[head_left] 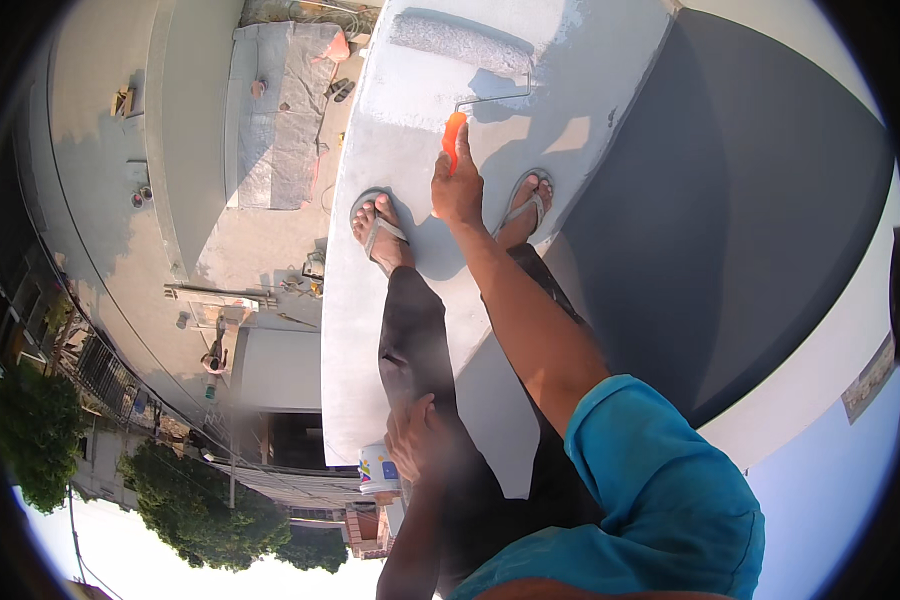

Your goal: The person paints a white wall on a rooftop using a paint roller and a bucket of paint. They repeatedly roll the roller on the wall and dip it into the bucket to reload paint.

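Note:
My right hand (457, 188) is closed around the orange handle of a paint roller (452, 140). The roller's thin wire frame leads up to a long, fuzzy grey-white sleeve, which lies against the pale surface (580, 75) beyond my feet. Wet-looking white patches and a shadow show around it. My left hand (415, 440) rests on my left leg near the knee, fingers laid out and holding nothing visible. Just left of it is a white bucket (375, 465) with coloured print, partly hidden by that hand.
My sandaled feet (382, 232) stand on a narrow pale ledge (345, 330). Past its left edge, much lower down, lie a grey sheet (280, 120), boards (220, 295) and scattered tools. A dark grey sloping surface (730, 200) borders the ledge on the right.

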A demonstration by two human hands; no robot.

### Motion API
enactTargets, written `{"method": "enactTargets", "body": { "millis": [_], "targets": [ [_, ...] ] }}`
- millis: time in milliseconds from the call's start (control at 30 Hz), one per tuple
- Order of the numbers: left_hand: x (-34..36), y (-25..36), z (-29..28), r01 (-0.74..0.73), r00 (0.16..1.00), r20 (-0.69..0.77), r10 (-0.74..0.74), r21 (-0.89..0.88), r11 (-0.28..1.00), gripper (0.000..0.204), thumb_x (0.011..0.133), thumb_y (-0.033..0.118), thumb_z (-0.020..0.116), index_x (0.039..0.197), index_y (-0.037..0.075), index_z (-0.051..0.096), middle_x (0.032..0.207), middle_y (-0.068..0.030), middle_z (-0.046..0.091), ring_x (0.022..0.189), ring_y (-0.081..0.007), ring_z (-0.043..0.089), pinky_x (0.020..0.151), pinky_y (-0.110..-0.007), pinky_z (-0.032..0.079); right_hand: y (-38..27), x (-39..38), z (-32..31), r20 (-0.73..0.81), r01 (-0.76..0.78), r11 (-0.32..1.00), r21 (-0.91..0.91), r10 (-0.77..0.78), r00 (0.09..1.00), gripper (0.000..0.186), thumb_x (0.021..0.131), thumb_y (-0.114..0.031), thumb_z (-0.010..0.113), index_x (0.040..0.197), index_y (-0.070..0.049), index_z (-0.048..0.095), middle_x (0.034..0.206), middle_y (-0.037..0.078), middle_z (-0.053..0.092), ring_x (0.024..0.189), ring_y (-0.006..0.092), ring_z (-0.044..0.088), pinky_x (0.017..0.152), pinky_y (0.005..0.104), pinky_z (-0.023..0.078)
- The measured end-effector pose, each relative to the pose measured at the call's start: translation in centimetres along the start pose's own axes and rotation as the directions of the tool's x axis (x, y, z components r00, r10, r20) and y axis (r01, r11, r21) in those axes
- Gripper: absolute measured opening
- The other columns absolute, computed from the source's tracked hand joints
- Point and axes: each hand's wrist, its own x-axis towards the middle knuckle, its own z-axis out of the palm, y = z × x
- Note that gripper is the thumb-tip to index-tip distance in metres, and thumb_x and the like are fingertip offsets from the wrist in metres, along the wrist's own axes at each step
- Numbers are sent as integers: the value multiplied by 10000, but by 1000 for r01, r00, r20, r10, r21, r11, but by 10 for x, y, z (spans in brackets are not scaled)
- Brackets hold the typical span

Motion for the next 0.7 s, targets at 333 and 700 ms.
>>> {"method": "enactTargets", "body": {
  "millis": [333, 700],
  "targets": [
    [18, -7, -27, -66, 986, 161, 46, 126, 990, 240, 980, 223, 590, 1176, 181, 722, 1338, -105, 636, 1241, -334, 597, 1012, -479, 480, 71, -142, 77, -85, -46, 982, 182, 62, 994, 611, 1047, -215, 461, 1596, -17, 280, 1334, 298, 612, 1214, 452, 615, 1025, 485, 491],
    [17, -5, -8, -142, 987, 106, 119, 238, 961, 263, 1001, 296, 558, 1163, 170, 722, 1227, -102, 677, 1149, -341, 627, 966, -492, 490, 5, 52, 2, -166, -58, 965, 255, 103, 981, 668, 1059, -278, 463, 1642, -153, 160, 893, 262, 721, 853, 463, 713, 799, 547, 553]
  ]
}}
